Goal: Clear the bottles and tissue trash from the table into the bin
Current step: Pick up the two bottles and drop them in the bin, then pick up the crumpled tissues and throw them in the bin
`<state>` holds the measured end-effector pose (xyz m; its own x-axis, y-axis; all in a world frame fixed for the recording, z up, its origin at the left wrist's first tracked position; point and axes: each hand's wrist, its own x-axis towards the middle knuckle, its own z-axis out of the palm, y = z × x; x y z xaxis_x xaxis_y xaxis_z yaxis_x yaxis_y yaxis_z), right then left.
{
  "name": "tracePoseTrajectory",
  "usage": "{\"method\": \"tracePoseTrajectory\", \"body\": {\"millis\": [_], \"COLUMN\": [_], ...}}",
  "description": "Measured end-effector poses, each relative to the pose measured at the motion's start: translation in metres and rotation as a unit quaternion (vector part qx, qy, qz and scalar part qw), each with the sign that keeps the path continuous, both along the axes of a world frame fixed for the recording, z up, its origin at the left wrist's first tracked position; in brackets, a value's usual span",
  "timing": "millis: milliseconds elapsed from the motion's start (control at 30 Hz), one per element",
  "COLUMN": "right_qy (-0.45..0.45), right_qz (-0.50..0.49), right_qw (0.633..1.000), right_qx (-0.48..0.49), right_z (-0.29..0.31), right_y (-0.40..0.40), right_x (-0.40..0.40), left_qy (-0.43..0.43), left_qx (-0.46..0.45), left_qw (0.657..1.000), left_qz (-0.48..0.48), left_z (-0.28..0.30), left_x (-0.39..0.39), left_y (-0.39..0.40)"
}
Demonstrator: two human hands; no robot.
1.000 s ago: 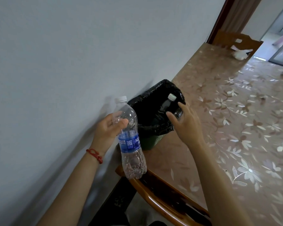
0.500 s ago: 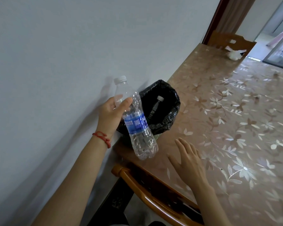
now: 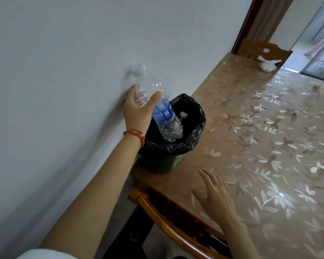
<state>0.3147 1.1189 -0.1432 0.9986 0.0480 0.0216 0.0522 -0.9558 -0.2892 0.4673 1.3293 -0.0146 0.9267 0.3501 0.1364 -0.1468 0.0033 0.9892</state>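
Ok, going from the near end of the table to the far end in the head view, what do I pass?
Right hand open over the near edge → bin with the left hand holding the water bottle over it → crumpled tissue at the far end → far chair.

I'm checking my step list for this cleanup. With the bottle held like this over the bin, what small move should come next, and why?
Probably let go. The left hand grips the clear bottle by its upper part, and its base already hangs over the bin opening, where another bottle's cap shows. The right hand lies open over the table, well away, so a straight drop looks unobstructed.
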Motion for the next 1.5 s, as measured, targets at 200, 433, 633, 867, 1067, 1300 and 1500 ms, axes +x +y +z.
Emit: {"method": "tracePoseTrajectory", "body": {"millis": [200,433,633,867,1067,1300,1500], "right_qy": [-0.004,0.0,-0.01,-0.006,-0.003,0.006,0.021], "right_qz": [-0.001,-0.004,-0.009,-0.031,-0.072,-0.15,-0.233], "right_qw": [1.0,1.0,1.0,0.999,0.997,0.988,0.972], "right_qx": [0.001,0.001,0.003,0.004,0.02,0.018,0.024], "right_z": [0.0,0.0,0.001,0.001,0.001,-0.001,-0.005], "right_y": [0.001,0.002,0.001,-0.003,-0.008,-0.019,-0.027], "right_x": [0.002,0.004,0.003,-0.001,-0.013,-0.04,-0.067], "left_qy": [0.048,0.081,0.019,-0.092,-0.146,-0.174,-0.183], "left_qx": [0.061,0.118,0.182,0.319,0.486,0.595,0.583], "left_qw": [0.997,0.989,0.983,0.941,0.846,0.743,0.721], "left_qz": [-0.005,-0.03,-0.015,-0.072,-0.164,-0.252,-0.328], "left_z": [-0.024,-0.038,-0.042,-0.051,-0.079,-0.112,-0.132], "left_x": [0.001,-0.006,-0.023,-0.065,-0.088,-0.095,-0.1], "left_y": [-0.003,-0.005,-0.005,-0.015,-0.027,-0.039,-0.061]}}
